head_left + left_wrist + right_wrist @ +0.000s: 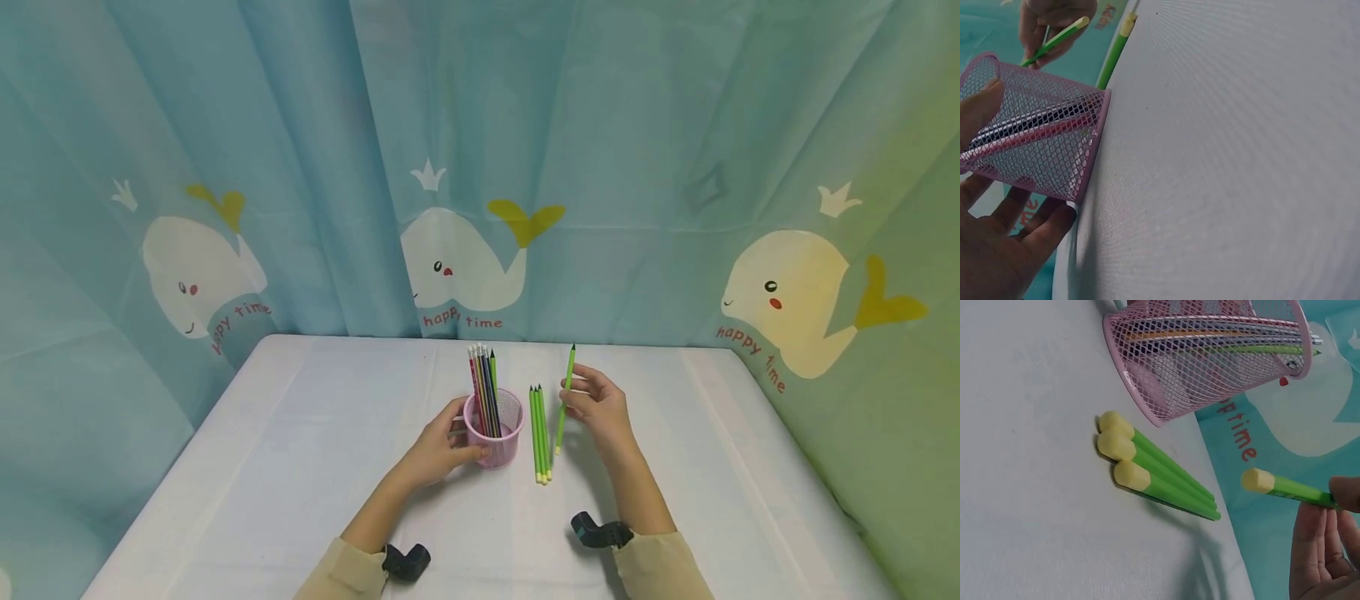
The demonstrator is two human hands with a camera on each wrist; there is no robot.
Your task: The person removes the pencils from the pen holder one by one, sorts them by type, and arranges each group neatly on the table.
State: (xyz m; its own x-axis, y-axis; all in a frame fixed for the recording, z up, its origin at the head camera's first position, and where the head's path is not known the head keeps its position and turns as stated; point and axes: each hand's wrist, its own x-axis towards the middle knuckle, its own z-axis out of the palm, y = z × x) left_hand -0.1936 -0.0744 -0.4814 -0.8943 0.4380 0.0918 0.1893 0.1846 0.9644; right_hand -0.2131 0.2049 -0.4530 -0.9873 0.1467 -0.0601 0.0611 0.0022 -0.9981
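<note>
Presently | left hand (438,452) grips pink mesh cup (501,455) | right hand (603,413) pinches green pencil (561,427) | three green pencils (540,435) lie between

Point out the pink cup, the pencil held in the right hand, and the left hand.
Cup (505,451): head view, on its mesh side wall.
Held pencil (1300,492): right wrist view, on its green shaft, near the yellow end.
Left hand (437,452): head view, on the back of the hand.
</note>
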